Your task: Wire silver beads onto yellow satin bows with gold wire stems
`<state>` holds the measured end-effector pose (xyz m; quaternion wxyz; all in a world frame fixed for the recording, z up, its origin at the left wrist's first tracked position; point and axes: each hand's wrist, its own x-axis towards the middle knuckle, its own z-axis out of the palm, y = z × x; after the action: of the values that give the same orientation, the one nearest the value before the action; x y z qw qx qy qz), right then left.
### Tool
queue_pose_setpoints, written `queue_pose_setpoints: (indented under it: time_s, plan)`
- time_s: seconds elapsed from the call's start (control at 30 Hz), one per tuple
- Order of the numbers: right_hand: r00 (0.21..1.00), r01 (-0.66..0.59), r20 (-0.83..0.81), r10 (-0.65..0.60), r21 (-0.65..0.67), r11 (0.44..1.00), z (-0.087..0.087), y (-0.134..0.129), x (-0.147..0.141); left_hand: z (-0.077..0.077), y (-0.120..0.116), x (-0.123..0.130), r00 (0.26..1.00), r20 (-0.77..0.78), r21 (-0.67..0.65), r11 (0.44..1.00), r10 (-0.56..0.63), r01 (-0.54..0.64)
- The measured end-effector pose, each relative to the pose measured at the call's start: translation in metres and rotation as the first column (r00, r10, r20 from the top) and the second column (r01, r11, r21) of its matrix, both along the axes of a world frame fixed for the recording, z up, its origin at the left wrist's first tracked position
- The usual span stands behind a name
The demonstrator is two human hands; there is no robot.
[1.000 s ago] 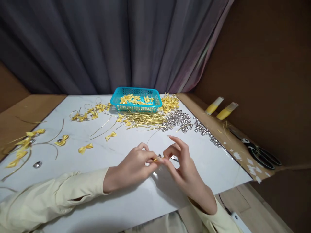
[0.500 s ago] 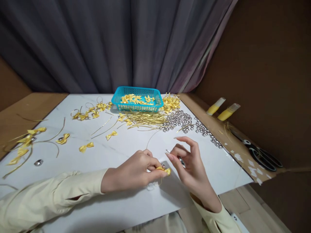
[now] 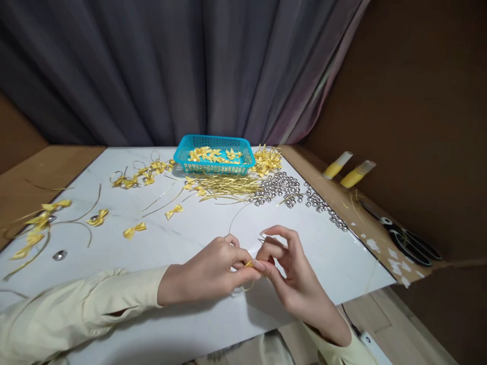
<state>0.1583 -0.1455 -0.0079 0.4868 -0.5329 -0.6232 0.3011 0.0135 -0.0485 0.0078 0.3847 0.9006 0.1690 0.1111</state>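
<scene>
My left hand (image 3: 215,268) is closed, thumb and fingers pinching a yellow ribbon bow (image 3: 248,263), most of which the fingers hide. Closing on the bow's right side is my right hand (image 3: 291,274), thumb and fingertip meeting the left thumb. Two thin pointed metal tips (image 3: 261,239) stick out from the right hand's fingers; the rest of this tool is hidden, so its kind is unclear. A fine gold cord (image 3: 249,286) loops beneath the bow. Another thin strand (image 3: 233,218) arcs up behind my left hand. The silver bead seen earlier at the bow is covered.
A turquoise basket (image 3: 182,158) of yellow bows stands at the back. Before it lie gold cords (image 3: 228,184) and silver beads (image 3: 279,186). Finished-looking bows (image 3: 131,181) and single bows (image 3: 135,230) are at left. Black-handled scissors (image 3: 409,246) and two yellow tubes (image 3: 357,175) are at right.
My right hand has moved left and slightly down, from apart to touching the bow. Its fingers have closed in, covering the bow's right loop. My left hand stays nearly still.
</scene>
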Motion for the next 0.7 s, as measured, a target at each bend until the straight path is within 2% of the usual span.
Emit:
queue_pose_setpoints:
  time_s: [0.23, 0.43, 0.53, 0.7]
  plan:
    - [0.977, 0.184, -0.117, -0.178, 0.044, 0.982, 0.0, -0.001, 0.0, 0.001, -0.001, -0.002, 0.999, 0.032, -0.06, 0.998, 0.015, -0.013]
    - [0.98, 0.056, -0.185, -0.076, -0.113, 0.992, 0.004, -0.002, 0.009, 0.0, 0.002, 0.0, 0.998, 0.056, -0.037, 0.999, 0.021, -0.019]
    - [0.978, 0.003, -0.208, -0.034, -0.149, 0.989, 0.005, -0.003, 0.007, 0.0, 0.002, 0.0, 0.999, 0.049, -0.035, 0.999, 0.007, -0.005]
    - [0.938, 0.017, -0.34, -0.071, -0.16, 0.987, 0.006, -0.003, 0.003, 0.002, 0.0, -0.002, 0.999, 0.053, -0.017, 1.0, 0.0, 0.0]
